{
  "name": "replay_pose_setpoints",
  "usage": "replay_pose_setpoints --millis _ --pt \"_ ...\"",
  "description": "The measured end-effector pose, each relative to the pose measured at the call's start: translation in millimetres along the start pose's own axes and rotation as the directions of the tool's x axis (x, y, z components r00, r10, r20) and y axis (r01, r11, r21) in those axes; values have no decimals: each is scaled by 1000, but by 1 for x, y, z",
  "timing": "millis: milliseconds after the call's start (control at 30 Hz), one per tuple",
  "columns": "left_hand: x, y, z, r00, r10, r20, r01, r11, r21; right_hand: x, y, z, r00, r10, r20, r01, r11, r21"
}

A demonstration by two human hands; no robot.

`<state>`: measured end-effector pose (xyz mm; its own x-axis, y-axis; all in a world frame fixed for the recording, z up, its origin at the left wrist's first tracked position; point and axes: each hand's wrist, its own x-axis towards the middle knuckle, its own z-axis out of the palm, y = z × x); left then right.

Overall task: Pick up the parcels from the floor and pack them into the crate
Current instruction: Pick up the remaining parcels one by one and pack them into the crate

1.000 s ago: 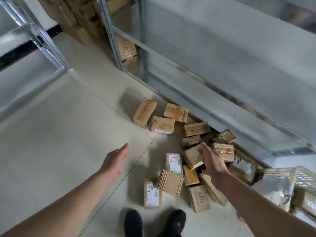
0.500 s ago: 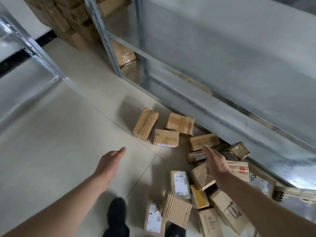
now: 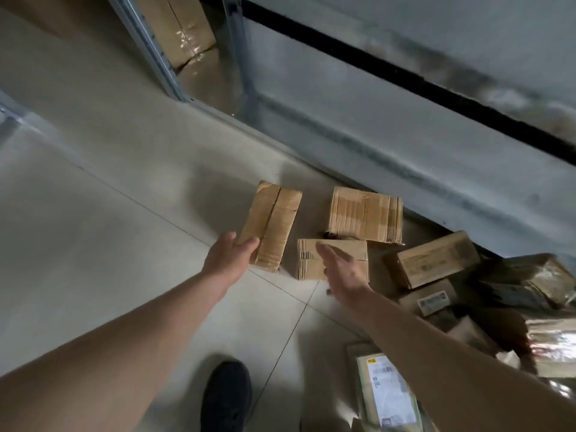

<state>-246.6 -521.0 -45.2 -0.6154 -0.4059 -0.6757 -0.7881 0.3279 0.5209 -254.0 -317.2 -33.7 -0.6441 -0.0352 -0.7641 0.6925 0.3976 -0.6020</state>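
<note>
parcels: tan-brown cardboard, ribbed with glossy tape bands | flat parcel: olive-brown, white label with yellow corner patch | floor: pale grey-beige tiles, thin dark joints | shelving: dull silver-grey | shoe: black

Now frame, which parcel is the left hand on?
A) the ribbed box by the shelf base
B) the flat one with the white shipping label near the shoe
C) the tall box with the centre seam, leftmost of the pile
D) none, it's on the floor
C: the left hand reaches the lower left corner of the leftmost box with the centre seam; fingers lie on its edge, not curled round it.
</note>
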Motion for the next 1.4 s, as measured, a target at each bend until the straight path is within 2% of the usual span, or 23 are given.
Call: replay_pose_setpoints --millis 167,267,367,467,533,600,700,800,867,900,933,1000,1033,1100,1133,1167,1233,1333,1400 --pt "58 -23 19 998 -4 62 4 1000 -12 70 2 59 998 33 60 -38 996 81" --pt "74 -38 28 993 -9 120 21 995 -97 93 12 81 996 44 72 -53 989 135" --pt "63 -42 32 995 -18 101 35 985 -166 91 22 87 996 17 84 -33 981 190" --pt "34 -44 24 999 38 21 -31 964 -265 74 26 74 998 -44 43 31 966 256" --pt "14 -43 16 995 81 54 -59 944 -324 56 24 60 998 -40 46 22 940 339" --pt "-5 -40 13 981 177 77 -148 946 -288 36 21 48 996 -49 76 18 931 366" --pt "-33 -32 15 927 373 40 -370 926 -72 5 13 31 989 -43 140 -1 955 298" --pt "-64 -18 16 875 483 -27 -484 875 -21 -26 1 8 984 -46 174 26 993 114" --pt "-87 -6 16 871 492 17 -490 869 -68 -45 -6 -12 990 -33 134 39 999 -37" --pt "-101 2 17 893 444 75 -433 893 -124 -56 -10 -22 993 -44 106 54 993 -100" --pt "-113 11 17 928 346 139 -315 927 -205 -68 -13 -34 993 -85 82 99 979 -178" --pt "-135 38 13 970 90 228 5 923 -385 -94 -17 -59 967 -237 92 253 873 -416" --pt "-143 51 11 966 -14 257 135 878 -459 -108 -18 -73 942 -309 135 329 756 -566" --pt "-159 75 6 950 -138 281 276 793 -544 -135 -14 -102 873 -406 272 442 420 -793" --pt "-165 85 3 943 -179 280 312 766 -562 -148 -10 -117 816 -473 333 485 248 -838" --pt "-173 94 2 935 -222 278 346 750 -564 -159 -6 -131 745 -544 387 522 113 -846" --pt "-189 108 -2 904 -301 305 420 758 -499 -186 -1 -159 630 -615 474 571 -47 -820" --pt "-222 120 -10 830 -365 421 494 832 -253 -224 9 -198 491 -646 584 599 -237 -765" --pt "-248 125 -11 800 -354 484 469 872 -137 -248 16 -222 415 -666 620 589 -323 -741"
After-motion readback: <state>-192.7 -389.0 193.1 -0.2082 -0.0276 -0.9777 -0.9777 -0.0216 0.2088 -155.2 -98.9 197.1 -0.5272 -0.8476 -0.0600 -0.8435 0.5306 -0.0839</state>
